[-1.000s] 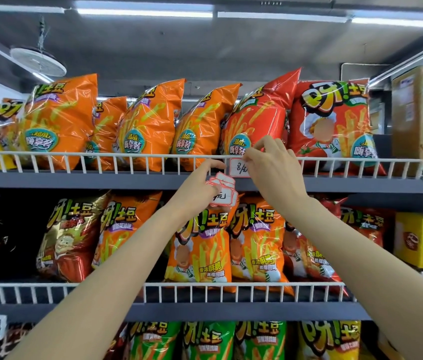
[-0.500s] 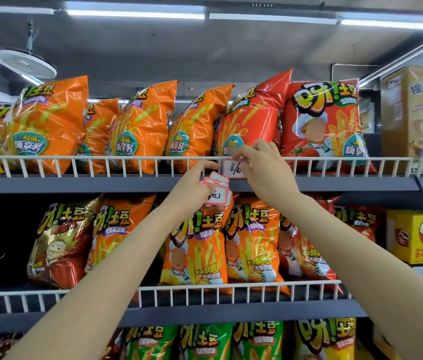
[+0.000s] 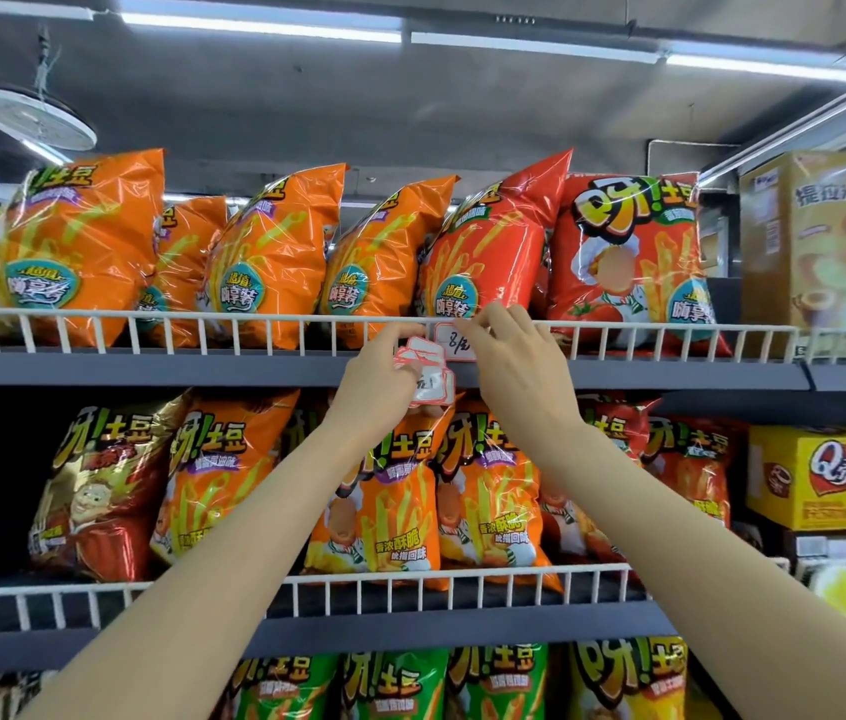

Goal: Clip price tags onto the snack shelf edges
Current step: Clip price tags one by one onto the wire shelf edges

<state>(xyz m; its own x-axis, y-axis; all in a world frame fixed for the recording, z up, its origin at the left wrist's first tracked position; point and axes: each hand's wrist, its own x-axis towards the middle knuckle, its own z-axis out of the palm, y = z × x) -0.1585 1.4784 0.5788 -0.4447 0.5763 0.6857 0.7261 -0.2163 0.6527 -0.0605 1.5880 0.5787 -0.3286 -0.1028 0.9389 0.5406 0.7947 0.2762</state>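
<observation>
Reaching up to the top snack shelf, the right hand [image 3: 519, 366] pinches a handwritten price tag [image 3: 452, 341] against the white wire rail [image 3: 203, 317] at the shelf's front edge, just below a red bag of potato sticks [image 3: 488, 252]; its grip is clamped on the tag's right side and top. The left hand [image 3: 379, 376] sits just beside it, fingers curled round a small stack of spare red-bordered tags [image 3: 428, 376] held in front of the grey shelf lip [image 3: 151, 367]. Judging from this single head view, the step in hand is seating this tag on the rail. Whether its clip has caught the wire is hidden by the fingers. The next move likely calls for a firm press, a careful release, then drawing another tag from the stack.
</observation>
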